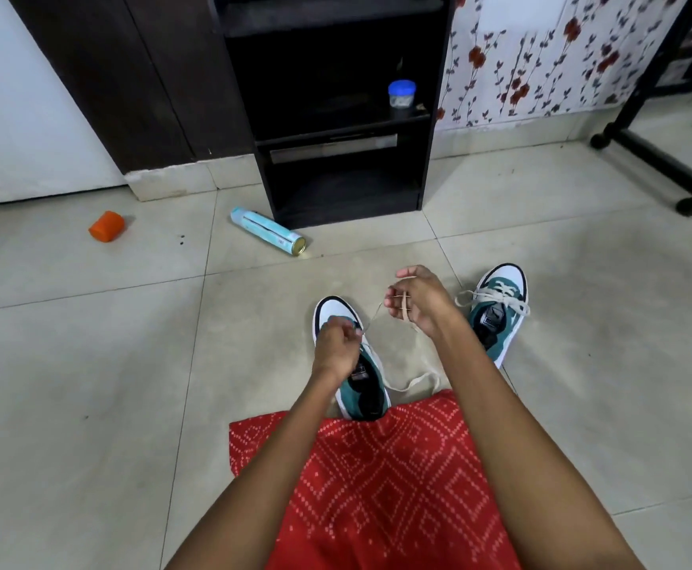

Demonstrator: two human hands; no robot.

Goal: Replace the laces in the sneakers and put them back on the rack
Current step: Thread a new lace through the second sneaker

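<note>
Two teal and white sneakers stand on the tiled floor. The left sneaker lies in front of me, its toe pointing away. My left hand rests over its eyelets and pinches the cream lace. That lace runs up to my right hand, which holds it wound around the fingers; the loose end trails on the floor by my red dress. The right sneaker stands further right, laced with a cream lace. The black shoe rack stands ahead against the wall.
A pale blue spray can lies on the floor left of the rack. An orange object lies further left. A small blue-lidded jar sits on a rack shelf. A black wheeled stand is at the right.
</note>
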